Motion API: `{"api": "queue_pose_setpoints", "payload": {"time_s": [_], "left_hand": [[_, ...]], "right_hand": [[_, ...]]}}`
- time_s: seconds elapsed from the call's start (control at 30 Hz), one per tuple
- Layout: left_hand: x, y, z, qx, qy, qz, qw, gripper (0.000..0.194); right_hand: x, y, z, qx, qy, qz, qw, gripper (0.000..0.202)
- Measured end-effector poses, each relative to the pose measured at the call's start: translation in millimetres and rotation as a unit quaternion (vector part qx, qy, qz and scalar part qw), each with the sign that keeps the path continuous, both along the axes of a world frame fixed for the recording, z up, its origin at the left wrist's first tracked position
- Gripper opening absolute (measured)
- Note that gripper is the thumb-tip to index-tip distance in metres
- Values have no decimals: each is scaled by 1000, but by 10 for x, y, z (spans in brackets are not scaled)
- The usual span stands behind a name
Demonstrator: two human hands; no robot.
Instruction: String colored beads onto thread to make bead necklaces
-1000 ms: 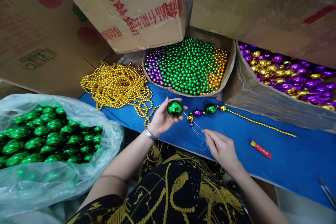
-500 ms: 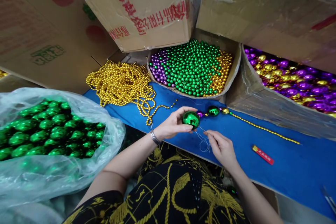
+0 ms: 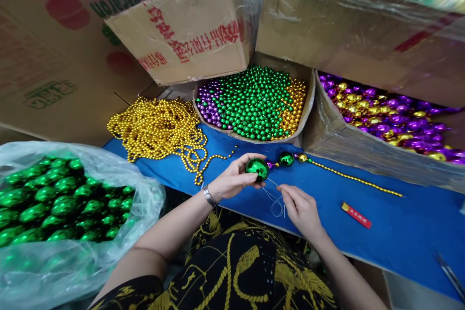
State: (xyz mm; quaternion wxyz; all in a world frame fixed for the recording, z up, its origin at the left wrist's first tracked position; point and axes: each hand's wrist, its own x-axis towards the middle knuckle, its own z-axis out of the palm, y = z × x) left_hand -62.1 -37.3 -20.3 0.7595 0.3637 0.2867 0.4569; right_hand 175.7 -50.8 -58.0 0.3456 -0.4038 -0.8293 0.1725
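Looks shiny and smooth on the big green ball (image 3: 257, 169), dull and papery on the boxes (image 3: 189, 34), crinkly plastic on the bag (image 3: 145, 203).

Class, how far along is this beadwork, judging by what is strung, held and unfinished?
Done: a green bead, a gold bead and a thin gold strand appear joined in line.

In hand: the left hand holds a large green ball; the right hand pinches a thin needle or thread beside it.

Left: loose thread suggests unfinished stringing; how much remains is unclear.
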Motion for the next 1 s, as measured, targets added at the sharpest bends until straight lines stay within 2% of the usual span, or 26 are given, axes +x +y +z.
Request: {"api": "queue_pose_setpoints", "payload": {"time_s": [0.23,0.53,0.73,1.0], "left_hand": [[113,112,81,34,36,-2,999,55],[187,210,20,4,23,-14,1000,57],[230,260,37,-3,-5,-4,1000,57],[256,297,-5,-31,-34,-8,999,58]], "right_hand": [[104,48,-45,38,-7,-20,999,20],[174,115,-59,-25,40,-2,999,21],[155,118,-44,-86,50,-11,995,20],[76,83,-51,-104,61,-26,992,20]]}}
